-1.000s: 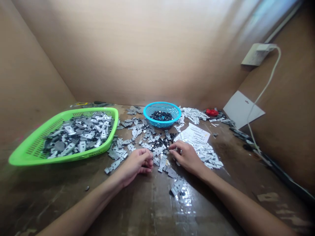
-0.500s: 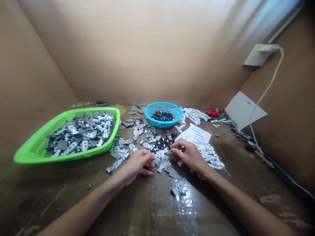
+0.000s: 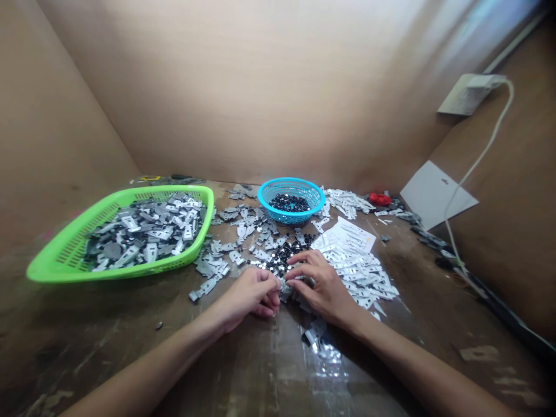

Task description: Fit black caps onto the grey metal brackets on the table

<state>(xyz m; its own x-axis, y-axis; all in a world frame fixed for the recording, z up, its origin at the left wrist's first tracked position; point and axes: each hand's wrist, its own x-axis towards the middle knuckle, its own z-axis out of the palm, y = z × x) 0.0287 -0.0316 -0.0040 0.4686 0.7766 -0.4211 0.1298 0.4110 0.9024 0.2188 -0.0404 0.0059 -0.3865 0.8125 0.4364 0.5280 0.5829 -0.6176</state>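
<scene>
My left hand (image 3: pixel 256 291) is closed in a pinch, fingers curled under. What it holds is too small and blurred to make out. Close beside it, my right hand (image 3: pixel 320 285) has its thumb and index fingertip nearly together at the left fingertips, the other fingers curved above. Anything between those tips is hidden. Just beyond both hands lies a heap of small black parts with shiny round faces (image 3: pixel 284 250). Flat grey metal pieces (image 3: pixel 212 267) spread to the left of that heap. A pile of pale flat metal pieces (image 3: pixel 369 278) lies right of my right hand.
A green basket (image 3: pixel 117 275) full of grey metal pieces stands left. A blue basket (image 3: pixel 292 218) of black parts sits at the back. A paper sheet (image 3: pixel 345 231), a red object (image 3: pixel 379 199), a white card (image 3: pixel 436 194) and a hanging cable (image 3: pixel 490 145) are to the right.
My right hand has moved left and slightly down, bringing its fingertips to my left hand's. My left hand has shifted slightly right in view and stays closed.
</scene>
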